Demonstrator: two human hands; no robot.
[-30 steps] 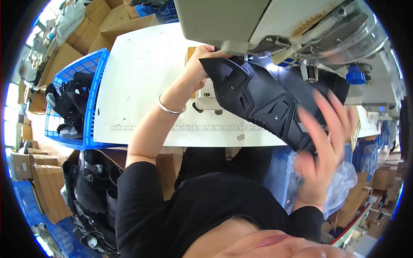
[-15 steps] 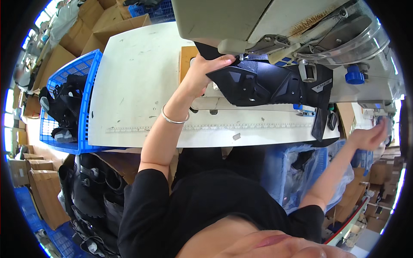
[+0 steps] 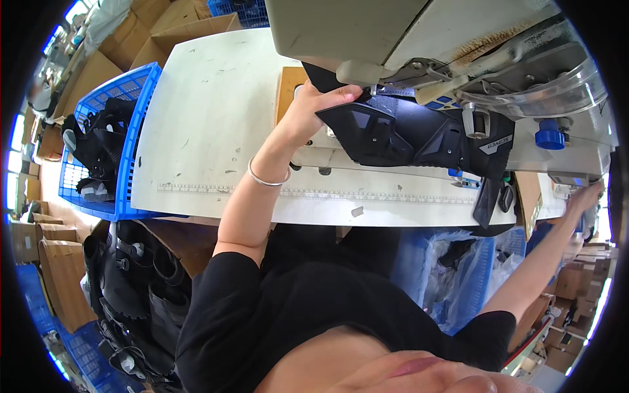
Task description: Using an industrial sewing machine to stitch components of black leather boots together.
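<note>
A black shoe upper (image 3: pixel 386 139) with raised plastic panels and a pale label lies under the head of a sewing machine (image 3: pixel 341 33). My left hand (image 3: pixel 309 110), with a silver bangle on its wrist, grips the upper's left end close to the needle area. The thumb lies on top, and the other fingers are mostly hidden beneath. At the far right rim my right hand (image 3: pixel 585 196) is stretched out beside the machine's right end. Its fingers are too small and blurred to show whether they hold anything.
A blue crate (image 3: pixel 139 141) of black shoe pieces stands left of the white table (image 3: pixel 209 144). Below the table's front edge is a blue crate lined with plastic (image 3: pixel 419 268). Black uppers (image 3: pixel 134 288) hang at lower left. A black strip (image 3: pixel 486 203) overhangs the front edge.
My right hand has reached farther right and slightly up, its arm straightening. The left hand keeps its grip on the shoe upper. The whole view has shifted a little.
</note>
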